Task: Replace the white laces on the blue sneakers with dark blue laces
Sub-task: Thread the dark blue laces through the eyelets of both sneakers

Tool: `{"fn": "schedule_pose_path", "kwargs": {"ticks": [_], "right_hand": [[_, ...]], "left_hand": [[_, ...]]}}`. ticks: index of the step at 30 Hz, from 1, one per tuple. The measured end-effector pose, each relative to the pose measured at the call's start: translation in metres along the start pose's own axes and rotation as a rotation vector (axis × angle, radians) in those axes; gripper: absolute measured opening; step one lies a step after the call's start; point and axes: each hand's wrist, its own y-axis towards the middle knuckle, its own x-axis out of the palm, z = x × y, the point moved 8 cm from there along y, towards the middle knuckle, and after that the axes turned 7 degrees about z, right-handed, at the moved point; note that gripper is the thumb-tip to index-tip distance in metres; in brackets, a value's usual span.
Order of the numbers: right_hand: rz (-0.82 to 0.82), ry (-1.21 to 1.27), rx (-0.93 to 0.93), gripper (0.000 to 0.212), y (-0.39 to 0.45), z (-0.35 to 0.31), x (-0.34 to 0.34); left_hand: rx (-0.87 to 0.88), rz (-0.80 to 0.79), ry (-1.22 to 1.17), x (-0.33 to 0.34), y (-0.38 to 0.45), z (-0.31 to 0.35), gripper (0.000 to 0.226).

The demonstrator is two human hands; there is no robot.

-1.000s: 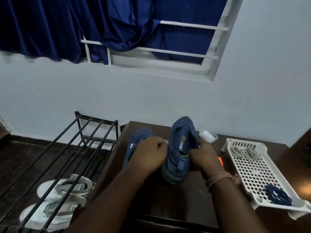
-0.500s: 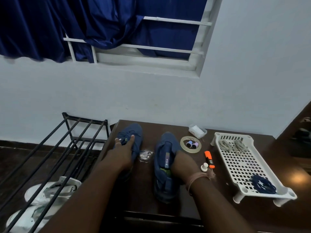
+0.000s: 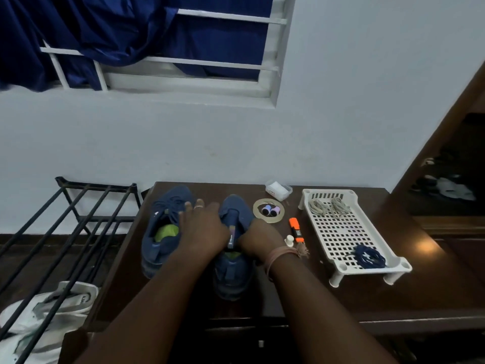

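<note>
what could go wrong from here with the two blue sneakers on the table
1. The right blue sneaker has its heel at the dark wooden table's front edge; a tug might tip it off.
2. The orange marker and small white knob lie beside the right hand and may get knocked.
3. The dark blue laces sit across in the white perforated plastic tray, a reach over that clutter.
</note>
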Motion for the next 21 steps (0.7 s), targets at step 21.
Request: {"fn": "schedule_pose_path", "kwargs": {"ticks": [21], "right_hand": [[0.407, -0.125, 0.738, 0.034, -0.038, 0.229, -0.11]], "left_hand": [[0.304, -0.242, -0.55, 0.112, -0.072, 0.194, 0.061]]}}
